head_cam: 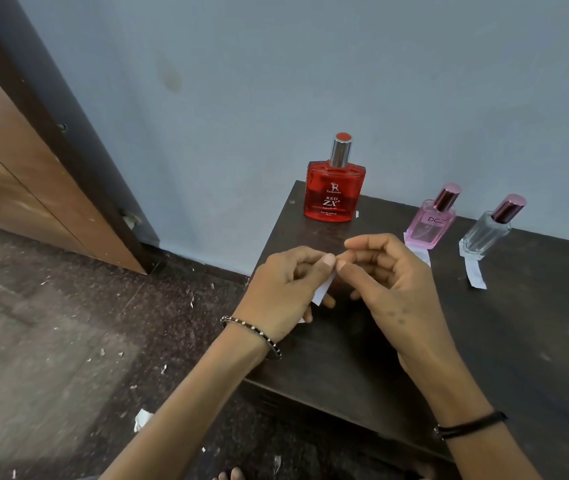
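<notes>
Strip (323,292) | pinched by left hand (281,289), right hand (392,284) | hangs below grip

Out of my sight
My left hand (283,296) covers most of the paper strip (323,291); the worktop (518,341) runs off the right edge, and the fine print on the red bottle (333,192) is too small to read.

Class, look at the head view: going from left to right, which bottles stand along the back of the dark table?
Red perfume bottle → pink perfume bottle marked DGZ → clear glass bottle.
</notes>
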`<state>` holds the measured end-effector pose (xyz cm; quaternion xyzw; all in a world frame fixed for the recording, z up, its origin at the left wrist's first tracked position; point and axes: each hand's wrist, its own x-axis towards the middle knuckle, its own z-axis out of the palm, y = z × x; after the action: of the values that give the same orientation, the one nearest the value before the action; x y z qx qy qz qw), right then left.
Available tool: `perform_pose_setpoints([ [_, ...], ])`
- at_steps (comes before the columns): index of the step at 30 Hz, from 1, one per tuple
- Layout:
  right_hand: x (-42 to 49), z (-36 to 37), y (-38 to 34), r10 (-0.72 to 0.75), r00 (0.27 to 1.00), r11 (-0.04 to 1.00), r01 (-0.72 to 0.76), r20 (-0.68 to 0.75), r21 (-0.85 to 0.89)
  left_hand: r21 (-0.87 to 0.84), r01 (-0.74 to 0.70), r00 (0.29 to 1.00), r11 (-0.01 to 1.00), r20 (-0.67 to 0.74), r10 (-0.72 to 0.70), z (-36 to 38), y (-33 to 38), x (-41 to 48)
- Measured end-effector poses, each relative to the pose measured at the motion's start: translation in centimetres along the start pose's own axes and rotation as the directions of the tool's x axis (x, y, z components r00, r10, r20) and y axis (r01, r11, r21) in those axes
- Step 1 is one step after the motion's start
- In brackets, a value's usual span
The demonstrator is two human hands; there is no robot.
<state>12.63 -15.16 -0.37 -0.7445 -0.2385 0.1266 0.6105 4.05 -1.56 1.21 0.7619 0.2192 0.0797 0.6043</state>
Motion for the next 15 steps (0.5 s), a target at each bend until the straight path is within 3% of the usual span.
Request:
perform_pose_setpoints([
  [6,-0.1,0.1,-0.4,0.016,1.0,0.997,-0.017,-0.018,-0.075,-0.091,0.018,0.999,0.996,-0.027,-0.02,-0.3,-0.6,0.3],
  [12,1.0,0.7,-0.9,-0.033,0.982,0.966,-0.016,-0.186,-0.258,-0.33,0.022,0.994,0.944,-0.097,-0.057,-1.0,-0.1,0.3],
  [15,2.9,1.3,-1.3,-0.053,0.977,0.942,-0.019,-0.207,-0.335,-0.306,-0.01,0.993,0.952,-0.118,-0.028,-1.3,-0.1,0.4],
])
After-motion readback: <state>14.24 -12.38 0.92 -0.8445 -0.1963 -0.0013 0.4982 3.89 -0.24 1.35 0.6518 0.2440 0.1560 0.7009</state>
